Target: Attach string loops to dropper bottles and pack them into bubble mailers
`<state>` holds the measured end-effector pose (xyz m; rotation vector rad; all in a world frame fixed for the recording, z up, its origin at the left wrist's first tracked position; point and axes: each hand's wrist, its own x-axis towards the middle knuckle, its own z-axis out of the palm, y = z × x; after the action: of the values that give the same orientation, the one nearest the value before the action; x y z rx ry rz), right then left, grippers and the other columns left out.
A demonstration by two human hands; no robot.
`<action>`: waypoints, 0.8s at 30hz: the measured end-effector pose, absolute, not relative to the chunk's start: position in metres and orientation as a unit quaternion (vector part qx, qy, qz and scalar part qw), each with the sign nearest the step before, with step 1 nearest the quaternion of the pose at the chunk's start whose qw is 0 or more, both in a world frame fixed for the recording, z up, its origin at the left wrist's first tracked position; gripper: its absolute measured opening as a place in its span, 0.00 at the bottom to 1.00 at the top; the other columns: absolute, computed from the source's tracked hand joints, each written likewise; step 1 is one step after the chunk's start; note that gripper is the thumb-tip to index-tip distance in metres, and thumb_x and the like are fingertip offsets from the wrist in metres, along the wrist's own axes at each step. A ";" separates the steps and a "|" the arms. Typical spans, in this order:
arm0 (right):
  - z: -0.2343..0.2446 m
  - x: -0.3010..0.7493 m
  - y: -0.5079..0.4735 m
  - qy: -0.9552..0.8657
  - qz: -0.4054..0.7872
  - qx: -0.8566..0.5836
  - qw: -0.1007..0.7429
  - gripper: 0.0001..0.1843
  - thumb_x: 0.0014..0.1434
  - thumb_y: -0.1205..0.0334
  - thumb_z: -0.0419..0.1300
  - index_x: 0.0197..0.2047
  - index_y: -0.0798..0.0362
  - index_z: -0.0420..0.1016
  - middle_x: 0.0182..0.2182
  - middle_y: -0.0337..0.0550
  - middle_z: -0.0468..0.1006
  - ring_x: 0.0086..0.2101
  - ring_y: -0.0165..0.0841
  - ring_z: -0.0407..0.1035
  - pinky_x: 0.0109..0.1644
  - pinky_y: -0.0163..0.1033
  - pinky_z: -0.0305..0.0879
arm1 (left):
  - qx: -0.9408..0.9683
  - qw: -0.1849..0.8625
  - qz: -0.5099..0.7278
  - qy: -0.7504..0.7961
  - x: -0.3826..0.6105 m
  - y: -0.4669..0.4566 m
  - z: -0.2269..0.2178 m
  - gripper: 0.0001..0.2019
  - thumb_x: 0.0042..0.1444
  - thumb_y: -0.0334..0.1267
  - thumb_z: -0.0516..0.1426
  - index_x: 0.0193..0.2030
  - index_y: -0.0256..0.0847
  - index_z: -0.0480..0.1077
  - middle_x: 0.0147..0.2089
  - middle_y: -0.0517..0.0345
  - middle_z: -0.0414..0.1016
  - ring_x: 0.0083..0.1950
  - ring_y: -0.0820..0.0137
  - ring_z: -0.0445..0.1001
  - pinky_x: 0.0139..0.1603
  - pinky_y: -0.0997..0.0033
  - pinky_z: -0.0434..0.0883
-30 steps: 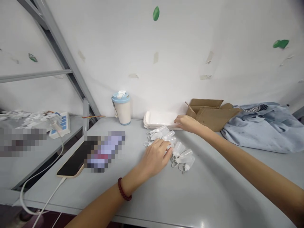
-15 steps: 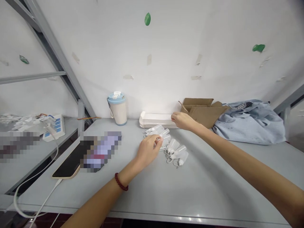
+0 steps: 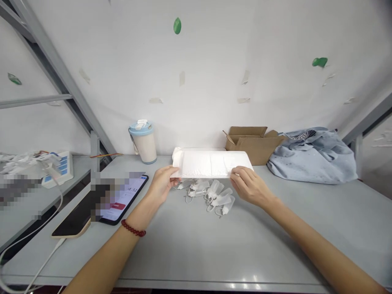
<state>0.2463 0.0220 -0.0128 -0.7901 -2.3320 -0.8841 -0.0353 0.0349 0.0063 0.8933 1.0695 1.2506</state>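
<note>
A white padded mailer is held up above the table between both hands. My left hand pinches its left end, and my right hand grips its lower right corner. Beneath and in front of the mailer lie several small clear plastic bottles with looped white strap caps; some are partly hidden behind it. Whether more mailers lie on the table behind the raised one I cannot make out fully.
An open cardboard box and a bundled grey-blue cloth stand at the back right. A lidded cup is at the back left. Two phones, one dark and one lit, lie left, near a charging cable.
Both hands have taken hold of a mailer, lifted from the stack at the back. My left hand has moved left off the bottles; my right hand has come nearer. The view has shifted slightly right.
</note>
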 end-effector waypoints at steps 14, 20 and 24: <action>-0.004 0.228 -0.018 -0.892 -0.104 -0.393 0.201 0.51 0.42 0.50 0.61 0.64 0.57 0.43 0.60 0.63 0.51 0.61 0.55 0.43 0.60 0.64 0.40 | 0.582 0.647 0.345 0.351 0.015 -0.013 -0.002 0.13 0.52 0.41 0.61 0.42 0.36 0.72 0.34 0.55 0.78 0.35 0.67 0.75 0.34 0.71 0.69; -0.006 0.229 -0.022 -0.891 -0.147 -0.369 0.219 0.44 0.44 0.54 0.59 0.62 0.56 0.46 0.54 0.61 0.55 0.54 0.53 0.54 0.58 0.63 0.41 | 0.617 0.567 0.351 0.418 0.018 -0.015 -0.004 0.12 0.52 0.45 0.59 0.30 0.35 0.71 0.27 0.60 0.71 0.28 0.72 0.68 0.28 0.74 0.64; -0.004 0.230 -0.021 -0.887 -0.180 -0.361 0.225 0.34 0.49 0.55 0.57 0.58 0.54 0.53 0.51 0.59 0.60 0.50 0.50 0.58 0.54 0.61 0.48 | 0.629 0.523 0.350 0.457 0.019 -0.014 -0.006 0.14 0.53 0.46 0.57 0.25 0.36 0.69 0.22 0.63 0.65 0.24 0.76 0.62 0.24 0.76 0.57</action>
<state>0.2300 -0.0213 -0.0043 -0.9952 -2.4469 -0.4958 0.0195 -0.0144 -0.0063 1.5054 1.0954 0.8374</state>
